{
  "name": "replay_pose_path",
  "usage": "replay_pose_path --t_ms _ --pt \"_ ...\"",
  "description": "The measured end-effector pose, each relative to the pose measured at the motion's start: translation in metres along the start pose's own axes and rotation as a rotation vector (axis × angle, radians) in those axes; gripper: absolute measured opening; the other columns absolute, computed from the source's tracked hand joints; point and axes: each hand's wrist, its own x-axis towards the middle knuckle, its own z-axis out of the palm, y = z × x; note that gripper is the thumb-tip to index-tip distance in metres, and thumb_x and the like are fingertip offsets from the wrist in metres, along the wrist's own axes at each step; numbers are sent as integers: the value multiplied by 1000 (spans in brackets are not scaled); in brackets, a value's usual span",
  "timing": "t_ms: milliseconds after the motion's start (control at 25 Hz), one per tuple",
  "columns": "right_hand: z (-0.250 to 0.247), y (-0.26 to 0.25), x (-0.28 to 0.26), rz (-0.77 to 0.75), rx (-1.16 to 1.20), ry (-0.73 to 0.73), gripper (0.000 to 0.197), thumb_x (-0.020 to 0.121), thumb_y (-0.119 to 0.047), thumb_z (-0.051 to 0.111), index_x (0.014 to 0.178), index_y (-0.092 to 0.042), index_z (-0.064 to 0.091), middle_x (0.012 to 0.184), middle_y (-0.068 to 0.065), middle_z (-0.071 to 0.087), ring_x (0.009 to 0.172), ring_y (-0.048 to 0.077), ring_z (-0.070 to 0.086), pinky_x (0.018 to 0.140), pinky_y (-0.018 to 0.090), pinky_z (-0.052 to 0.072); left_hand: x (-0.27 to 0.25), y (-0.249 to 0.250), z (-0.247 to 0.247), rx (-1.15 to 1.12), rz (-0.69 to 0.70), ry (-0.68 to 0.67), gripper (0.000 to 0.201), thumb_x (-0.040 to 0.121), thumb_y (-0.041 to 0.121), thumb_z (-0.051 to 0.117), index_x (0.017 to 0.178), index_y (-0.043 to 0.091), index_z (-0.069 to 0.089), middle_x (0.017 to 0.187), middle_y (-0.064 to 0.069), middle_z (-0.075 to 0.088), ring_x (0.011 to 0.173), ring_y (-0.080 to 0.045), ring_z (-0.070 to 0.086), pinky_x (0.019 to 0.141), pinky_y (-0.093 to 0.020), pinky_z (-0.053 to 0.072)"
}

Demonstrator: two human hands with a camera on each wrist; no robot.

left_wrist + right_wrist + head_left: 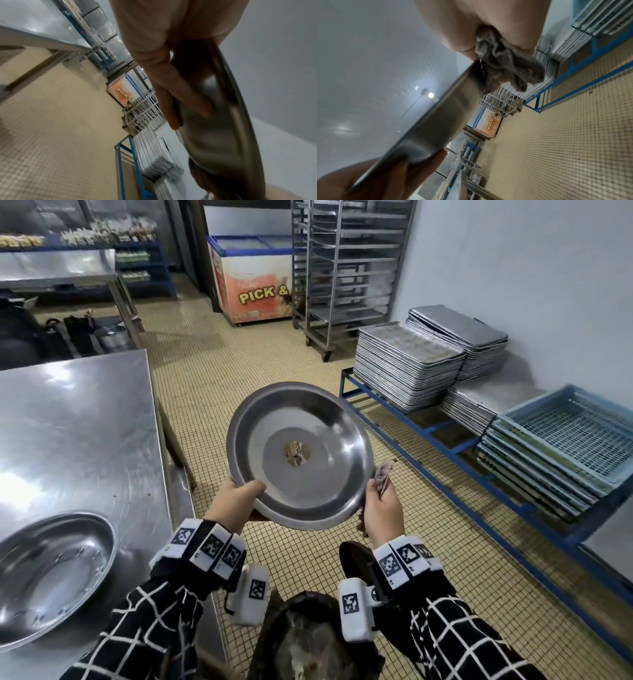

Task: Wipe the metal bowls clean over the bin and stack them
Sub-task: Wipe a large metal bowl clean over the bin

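A wide metal bowl (299,455) with a small sticker in its middle is held tilted in the air in front of me. My left hand (236,501) grips its near-left rim, thumb on the inside and fingers (185,93) flat against the underside (214,135). My right hand (380,508) holds a crumpled grey cloth (382,474) at the bowl's right rim; in the right wrist view the cloth (505,65) bunches out of the fist beside the bowl (440,115). A second metal bowl (51,577) lies on the steel table (68,422) at the left. The bin (308,642) with dark scraps stands below my wrists.
A blue low rack (428,433) on the right carries stacked metal trays (407,364) and blue plastic crates (561,440). A tall trolley rack (342,268) and a chest freezer (253,282) stand at the back. Tiled floor (212,364) runs between table and rack.
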Motion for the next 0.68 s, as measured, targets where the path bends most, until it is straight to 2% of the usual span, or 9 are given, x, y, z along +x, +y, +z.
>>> replay_pose_path --t_ms 40,120,240,320,400,480,520,600,680 --pt "-1 5 1 0 -29 -18 28 100 -33 38 121 -21 51 101 -2 62 77 9 56 69 28 47 1 3 -6 69 13 17 20 90 2 50 109 9 49 85 -14 63 70 -27 66 63 -39 56" --pt "0 15 0 -42 -89 -61 32 98 -39 41 126 -24 49 110 -1 58 87 10 55 74 29 45 1 7 -20 214 81 46 16 92 6 49 107 11 51 85 -10 61 74 -27 61 67 -40 54" --pt "10 14 -2 -186 -122 -172 38 97 -42 40 128 -23 49 114 -2 51 103 19 56 89 40 51 -2 12 -33 378 221 21 12 95 13 49 100 23 54 81 -2 61 75 -20 59 65 -27 47" --pt "22 2 1 -369 -262 -193 33 100 -28 40 127 -15 53 114 2 53 104 18 55 95 37 48 -5 14 -37 411 258 -21 14 96 20 51 93 33 54 82 1 65 75 -17 64 69 -28 50" --pt "35 -12 5 -599 -454 -171 33 98 -15 44 127 -5 55 120 10 54 109 22 53 100 27 40 -8 16 -36 432 290 -63 14 95 25 52 91 39 55 82 3 70 73 -15 69 70 -32 55" --pt "46 -24 9 -743 -516 -175 30 95 -9 49 122 -1 59 128 14 49 117 25 48 105 27 34 -12 18 -32 426 310 -117 14 95 27 52 92 39 56 83 1 72 75 -18 70 71 -36 57" --pt "50 -29 9 -788 -522 -211 29 93 -8 49 119 -1 60 130 12 46 120 22 45 108 28 32 -13 19 -30 414 314 -131 13 95 27 52 93 39 57 85 1 72 77 -18 71 72 -36 57" --pt "58 -35 1 -831 -547 -410 31 92 -3 48 121 -3 58 132 6 43 120 15 39 108 31 32 -15 20 -27 375 322 -118 13 95 28 52 95 39 57 88 3 72 81 -17 70 74 -36 57" --pt "62 -35 -16 -841 -692 -693 39 88 5 48 126 -4 56 137 12 41 122 24 39 105 34 34 -16 20 -30 344 336 -68 14 95 26 53 94 40 56 90 6 69 85 -14 67 76 -32 54"
